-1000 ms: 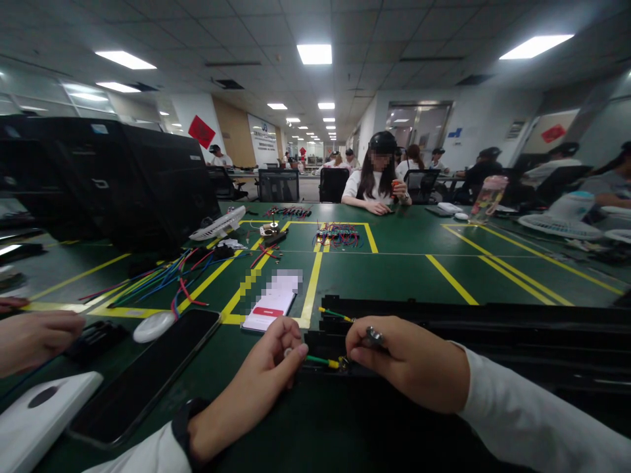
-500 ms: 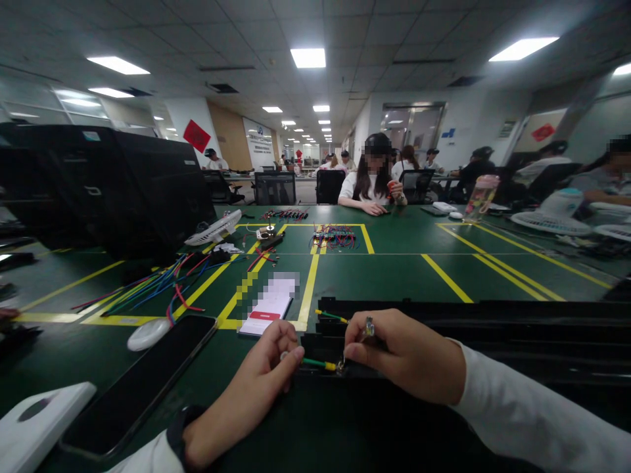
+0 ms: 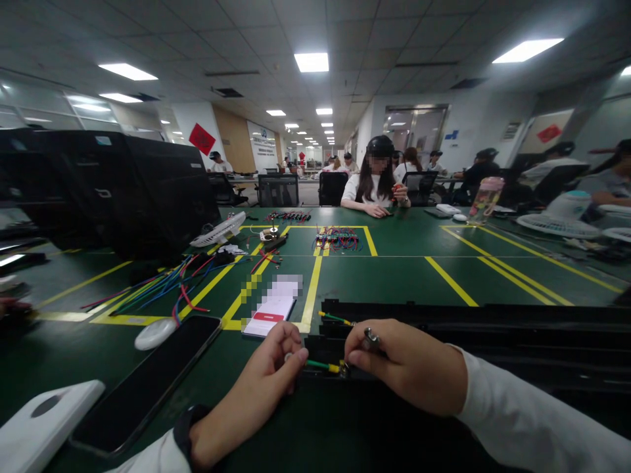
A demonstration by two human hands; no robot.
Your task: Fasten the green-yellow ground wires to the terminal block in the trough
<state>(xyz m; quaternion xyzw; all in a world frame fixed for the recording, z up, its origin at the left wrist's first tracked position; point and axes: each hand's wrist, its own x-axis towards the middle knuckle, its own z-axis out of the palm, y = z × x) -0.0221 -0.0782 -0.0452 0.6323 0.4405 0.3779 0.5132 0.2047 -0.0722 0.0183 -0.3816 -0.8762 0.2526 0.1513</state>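
My left hand is closed in a pinch on a green and yellow wire at the near edge of the table. My right hand is closed around a small metal tool, a screwdriver by the look of it, with its tip at the wire's end. Both hands work at the left end of a long black rail lying across the green table. A second green and yellow wire sticks out of the rail just behind.
A black phone, a white oval object, a white box and a red and white card lie to the left. Loose coloured wires spread beyond. A large black case stands at the left. People sit at the far side.
My hands have stayed at the rail's end with small shifts of the tool. Another person's hand at the far left a second ago has gone out of view.
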